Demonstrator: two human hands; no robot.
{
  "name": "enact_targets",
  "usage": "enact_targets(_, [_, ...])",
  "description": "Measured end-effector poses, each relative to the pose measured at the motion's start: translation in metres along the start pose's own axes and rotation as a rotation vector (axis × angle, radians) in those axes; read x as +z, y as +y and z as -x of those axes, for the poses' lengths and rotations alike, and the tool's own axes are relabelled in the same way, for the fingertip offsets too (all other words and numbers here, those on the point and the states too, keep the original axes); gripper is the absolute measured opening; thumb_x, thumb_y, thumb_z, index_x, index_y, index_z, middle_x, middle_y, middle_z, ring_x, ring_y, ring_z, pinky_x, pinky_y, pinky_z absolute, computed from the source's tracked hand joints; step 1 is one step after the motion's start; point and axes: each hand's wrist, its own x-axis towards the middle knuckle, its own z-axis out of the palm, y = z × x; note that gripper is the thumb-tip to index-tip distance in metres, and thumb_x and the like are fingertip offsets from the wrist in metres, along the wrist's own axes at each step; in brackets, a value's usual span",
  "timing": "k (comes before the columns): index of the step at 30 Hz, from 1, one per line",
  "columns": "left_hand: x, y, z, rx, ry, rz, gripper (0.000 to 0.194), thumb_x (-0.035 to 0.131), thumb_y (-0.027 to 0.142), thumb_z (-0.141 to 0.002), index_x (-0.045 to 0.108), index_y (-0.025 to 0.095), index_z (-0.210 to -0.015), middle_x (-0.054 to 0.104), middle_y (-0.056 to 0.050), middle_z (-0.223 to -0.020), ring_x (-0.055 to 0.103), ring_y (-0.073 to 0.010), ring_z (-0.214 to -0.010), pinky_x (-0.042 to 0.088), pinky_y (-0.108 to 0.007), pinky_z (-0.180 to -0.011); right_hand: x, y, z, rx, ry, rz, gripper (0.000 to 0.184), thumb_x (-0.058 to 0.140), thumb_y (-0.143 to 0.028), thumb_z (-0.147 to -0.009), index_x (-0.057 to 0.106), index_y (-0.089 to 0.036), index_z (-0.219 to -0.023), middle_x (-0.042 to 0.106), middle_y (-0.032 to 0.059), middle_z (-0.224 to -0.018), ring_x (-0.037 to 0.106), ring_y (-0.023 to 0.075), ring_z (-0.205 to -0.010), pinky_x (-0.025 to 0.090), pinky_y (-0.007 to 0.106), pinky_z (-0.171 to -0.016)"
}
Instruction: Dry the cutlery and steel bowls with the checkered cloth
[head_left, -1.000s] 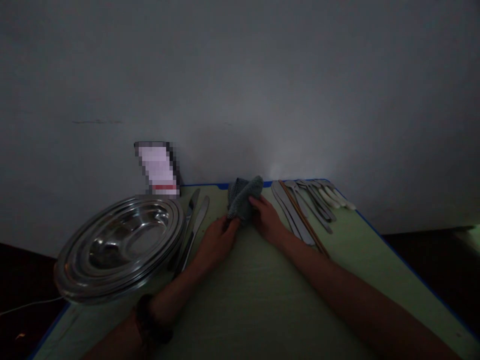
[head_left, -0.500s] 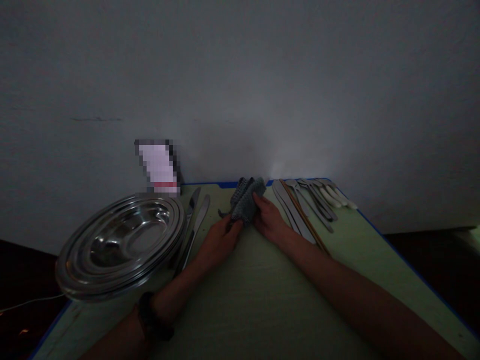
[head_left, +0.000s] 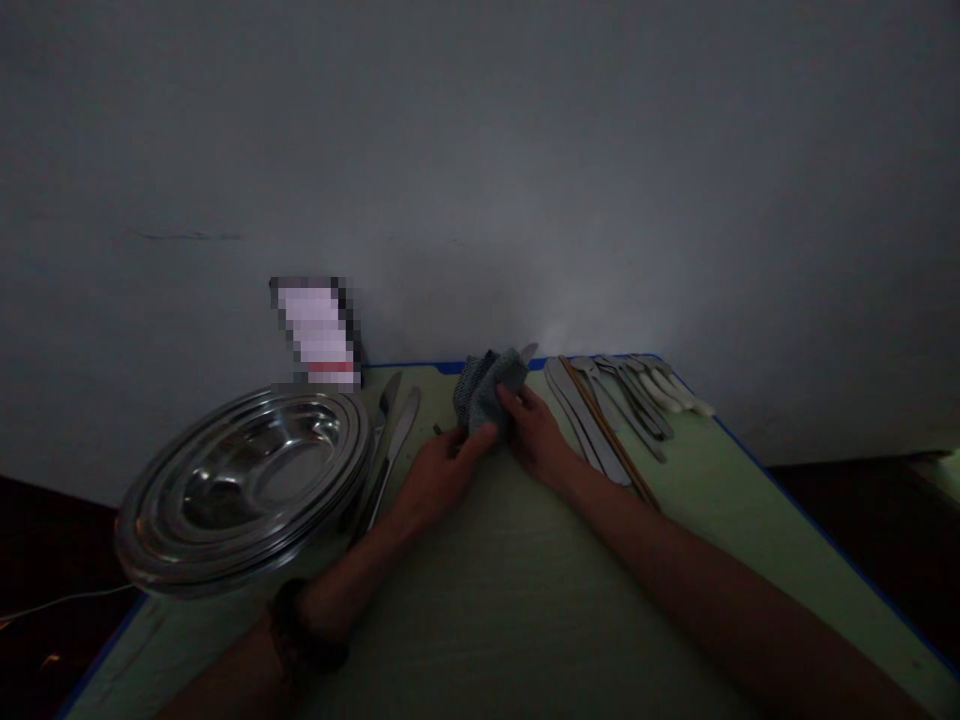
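A bunched grey cloth [head_left: 486,385] sits near the far edge of the green table [head_left: 525,600], held between both my hands. My right hand [head_left: 537,436] is closed on the cloth's right side. My left hand [head_left: 437,476] is closed at its lower left, thumb pressed against the cloth. A metal blade tip [head_left: 529,351] pokes out of the cloth's far end, so the cloth is wrapped round a knife. A small dark end [head_left: 437,429] shows beside my left fingers. The rest of the knife is hidden.
A stack of shiny steel plates [head_left: 240,490] overhangs the table's left side. Two table knives [head_left: 390,440] lie beside it. A row of knives and spoons [head_left: 622,400] with brown chopsticks [head_left: 609,437] lies at the right. A blurred-out object [head_left: 319,335] leans on the wall.
The cloth has shifted a little towards me along the knife, and the blade tip now shows past its far end. My left thumb has moved up onto the cloth.
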Motion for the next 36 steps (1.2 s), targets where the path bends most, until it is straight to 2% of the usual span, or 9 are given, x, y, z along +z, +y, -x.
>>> enact_targets(3, [0.002, -0.001, -0.002, 0.023, 0.034, -0.110, 0.046, 0.040, 0.055, -0.081, 0.060, 0.015, -0.067, 0.055, 0.000, -0.054, 0.053, -0.0169, -0.053, 0.037, -0.027, -0.052, -0.001, 0.001, 0.002, 0.014, -0.029, 0.089, 0.030, 0.075, -0.031, -0.064, 0.065, -0.023, -0.092, 0.072, 0.0001, -0.085, 0.067, 0.0171, -0.080, 0.051, 0.033, -0.078])
enact_targets(7, [0.003, -0.004, -0.005, 0.052, 0.045, -0.147, 0.032, 0.044, 0.039, -0.079, 0.062, 0.014, -0.071, 0.063, -0.004, -0.068, 0.060, -0.0203, -0.065, 0.040, -0.028, -0.057, 0.001, 0.004, 0.000, 0.006, -0.005, 0.020, 0.025, 0.070, -0.035, -0.069, 0.066, -0.023, -0.089, 0.072, 0.0015, -0.088, 0.064, 0.0189, -0.094, 0.050, 0.035, -0.086])
enact_targets(11, [0.002, -0.006, -0.006, 0.098, 0.013, -0.155, 0.031, 0.042, 0.035, -0.079, 0.063, 0.014, -0.081, 0.066, -0.006, -0.077, 0.062, -0.0219, -0.074, 0.043, -0.028, -0.060, 0.002, 0.006, -0.004, 0.019, 0.067, -0.089, 0.021, 0.068, -0.038, -0.072, 0.065, -0.022, -0.085, 0.071, 0.0024, -0.090, 0.061, 0.0192, -0.104, 0.048, 0.036, -0.092])
enact_targets(17, [0.002, -0.008, -0.004, 0.164, -0.024, -0.191, 0.024, 0.040, 0.028, -0.079, 0.060, 0.016, -0.076, 0.062, -0.002, -0.071, 0.059, -0.0188, -0.069, 0.040, -0.027, -0.060, -0.004, 0.005, -0.011, 0.083, 0.150, -0.213, 0.025, 0.055, -0.044, -0.082, 0.062, -0.023, -0.094, 0.071, 0.0021, -0.092, 0.062, 0.0188, -0.102, 0.050, 0.039, -0.092])
enact_targets(20, [0.003, -0.010, -0.002, 0.198, -0.047, -0.202, 0.025, 0.039, 0.030, -0.082, 0.057, 0.018, -0.070, 0.058, 0.000, -0.066, 0.057, -0.0176, -0.067, 0.038, -0.026, -0.059, -0.007, 0.005, -0.014, 0.091, 0.221, -0.236, 0.025, 0.050, -0.043, -0.085, 0.060, -0.023, -0.097, 0.071, 0.0014, -0.094, 0.063, 0.0186, -0.099, 0.051, 0.040, -0.091])
enact_targets(23, [0.003, -0.012, 0.000, 0.232, -0.078, -0.195, 0.028, 0.037, 0.033, -0.086, 0.058, 0.018, -0.075, 0.061, -0.001, -0.072, 0.059, -0.0171, -0.069, 0.040, -0.025, -0.060, -0.010, 0.006, -0.016, 0.060, 0.257, -0.223, 0.022, 0.051, -0.040, -0.085, 0.059, -0.024, -0.097, 0.070, 0.0008, -0.094, 0.063, 0.0177, -0.097, 0.051, 0.039, -0.089])
enact_targets(26, [0.004, -0.014, 0.002, 0.272, -0.090, -0.222, 0.026, 0.039, 0.031, -0.086, 0.061, 0.017, -0.084, 0.065, -0.003, -0.078, 0.061, -0.0177, -0.073, 0.041, -0.026, -0.064, -0.012, 0.007, -0.014, 0.033, 0.272, -0.132, 0.021, 0.052, -0.039, -0.084, 0.059, -0.022, -0.093, 0.070, 0.0021, -0.093, 0.063, 0.0177, -0.095, 0.051, 0.037, -0.088])
enact_targets(30, [0.006, -0.015, 0.003, 0.289, -0.055, -0.249, 0.027, 0.043, 0.035, -0.085, 0.061, 0.016, -0.091, 0.067, -0.004, -0.081, 0.061, -0.0184, -0.071, 0.041, -0.027, -0.065, -0.013, 0.007, -0.009, -0.097, 0.225, 0.201, 0.029, 0.062, -0.044, -0.076, 0.059, -0.019, -0.092, 0.069, 0.0045, -0.095, 0.063, 0.0186, -0.094, 0.048, 0.036, -0.089])
enact_targets(36, [0.006, -0.013, 0.001, 0.223, 0.043, -0.241, 0.041, 0.034, 0.046, -0.087, 0.053, 0.018, -0.063, 0.058, -0.001, -0.060, 0.055, -0.0167, -0.058, 0.036, -0.026, -0.054, -0.007, 0.004, -0.001, -0.162, 0.220, 0.474, 0.044, 0.071, -0.044, -0.065, 0.058, -0.020, -0.099, 0.068, 0.0059, -0.100, 0.062, 0.0192, -0.091, 0.048, 0.035, -0.085])
